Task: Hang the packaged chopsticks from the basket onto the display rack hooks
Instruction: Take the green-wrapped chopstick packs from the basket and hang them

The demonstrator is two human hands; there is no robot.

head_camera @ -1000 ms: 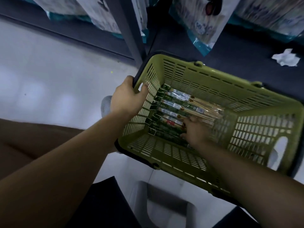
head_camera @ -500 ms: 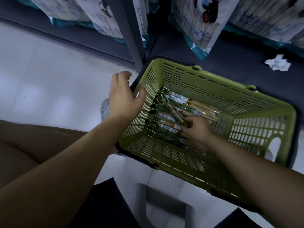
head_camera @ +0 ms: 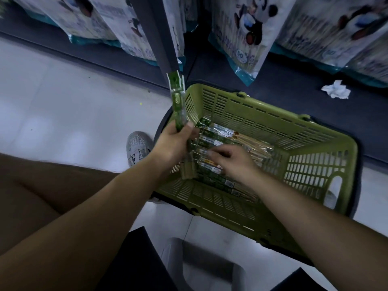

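Over green basket [head_camera: 273,120]: left hand [head_camera: 174,143] grasps one chopstick pack [head_camera: 177,97]; right hand [head_camera: 233,161] on piled packs [head_camera: 219,134], grip unclear, count blurred. Panda bag [head_camera: 241,38] reads "50".

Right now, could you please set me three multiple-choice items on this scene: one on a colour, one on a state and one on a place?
1. What colour is the basket?
A. Olive green. B. Red. C. Blue.

2. What is the left hand doing?
A. Resting flat on the basket's rim. B. Hanging idle. C. Gripping a chopstick packet that points up.

3. Where does the crumpled white paper lie?
A. In the basket. B. On the dark shelf base beyond the basket. C. In the left hand.

Answers:
1 A, its slatted walls are olive green.
2 C, its fingers curl round the green packet, which rises past the basket's left rim.
3 B, it sits on the dark surface past the far rim, to the right.
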